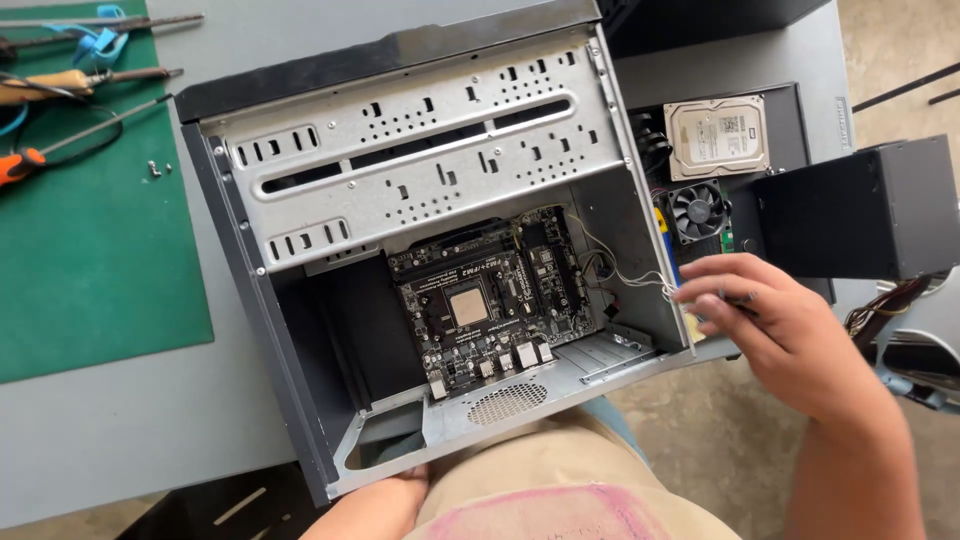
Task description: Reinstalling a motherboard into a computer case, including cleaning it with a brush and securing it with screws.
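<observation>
**Pinching thin wires at the case edge**

Watching from here, I see my right hand (790, 335) with fingertips (700, 300) nearly closed at the right wall of the open computer case (300, 330), where thin white wires (635, 275) come off the motherboard (490, 295). Whether the fingers actually grip a wire, I cannot tell. My left hand (385, 495) cups the case's near bottom corner, its fingers hidden.

I judge a hard tug could pull a connector off or snag wire on the sheet-metal edge.

The drive cage (420, 150) overhangs the board. Just right lie a hard drive (717, 135), a small fan (697, 210) and a black power supply (860, 210); screwdrivers (80, 130) rest on the green mat (90, 250), well apart.
</observation>
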